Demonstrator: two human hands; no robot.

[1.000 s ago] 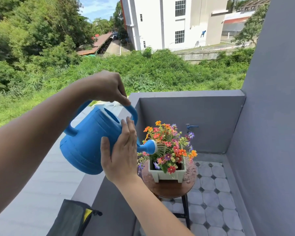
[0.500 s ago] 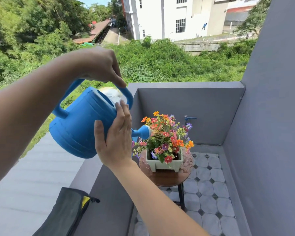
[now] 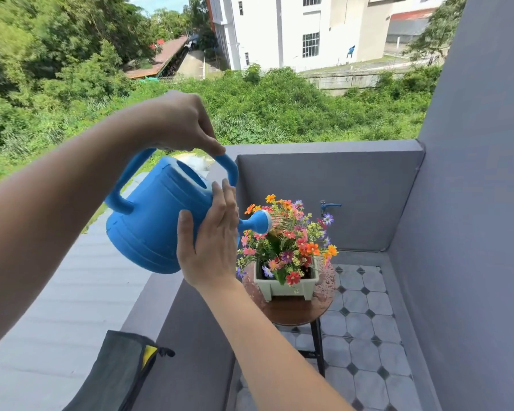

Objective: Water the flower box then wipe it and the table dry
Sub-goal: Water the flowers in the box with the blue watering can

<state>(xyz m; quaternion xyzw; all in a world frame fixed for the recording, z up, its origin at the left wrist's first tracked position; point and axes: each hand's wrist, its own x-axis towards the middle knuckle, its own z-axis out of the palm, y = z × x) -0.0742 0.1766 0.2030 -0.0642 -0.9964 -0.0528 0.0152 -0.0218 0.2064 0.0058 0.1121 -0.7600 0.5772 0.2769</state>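
Body parts in view: two hands, two forearms.

Left hand [image 3: 178, 123]: bare. Back and knuckles shown; fingers [image 3: 204, 134] partly shown.

Right hand [image 3: 211, 241]: bare. Back shown, with thumb and four fingers [image 3: 226, 203].

Left forearm [image 3: 57, 218]: uncovered from wrist to frame edge; broad, close to the camera.

Right forearm [image 3: 273, 345]: uncovered from wrist to frame edge; narrower in view.

Upper-floor home balcony — grey parapet walls [image 3: 324, 197], patterned floor tiles [image 3: 365, 330], a wall tap [image 3: 328, 205]. Beyond the parapet, dense greenery [image 3: 279, 114] and a white building [image 3: 294, 28] are seen — open sky.
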